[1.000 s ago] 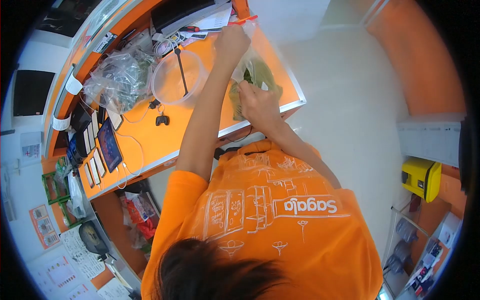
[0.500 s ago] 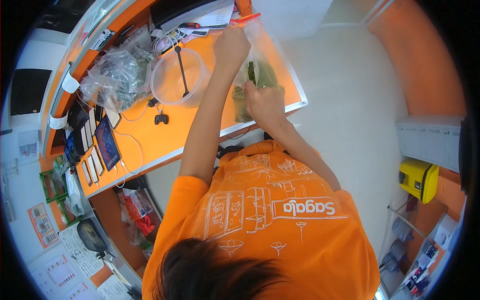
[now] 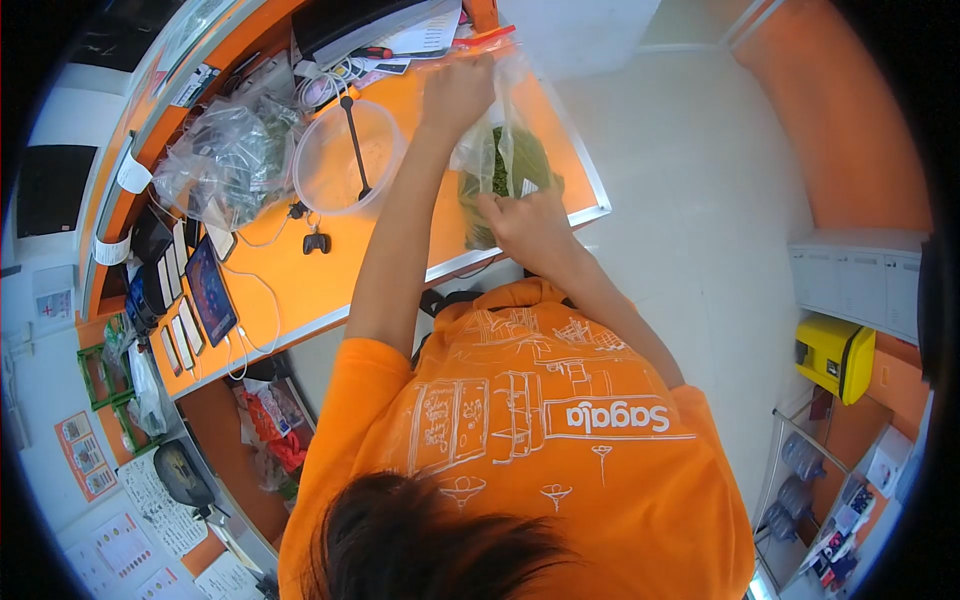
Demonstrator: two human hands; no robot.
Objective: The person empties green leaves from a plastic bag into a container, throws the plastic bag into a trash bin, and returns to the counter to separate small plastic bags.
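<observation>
A clear plastic bag [image 3: 510, 85] with a red zip strip stands at the right end of the orange desk. Loose green leafy bits [image 3: 500, 165] fill its lower part and show between folds of plastic. My left hand [image 3: 458, 95] is closed on the bag's upper left edge, just below the red strip. Lower down, my right hand [image 3: 530, 222] pinches the near side of the bag, fingers pressed together. A small white patch shows on the plastic above the right knuckles; I cannot tell what it is. The fingertips of both hands are partly hidden.
Left of my left forearm stands a round clear plastic tub [image 3: 375, 135] with a dark thin-handled tool [image 3: 355, 150] across it. Further left lie a heap of clear plastic bags [image 3: 225, 150], a small black controller-shaped keychain [image 3: 316, 242], a tablet [image 3: 210, 290] and several phones [image 3: 188, 325] with cables.
My right hand has shifted slightly down and left, still on the bag. The bag's folds have parted a little, showing more of the green bits. My left hand keeps its hold.
</observation>
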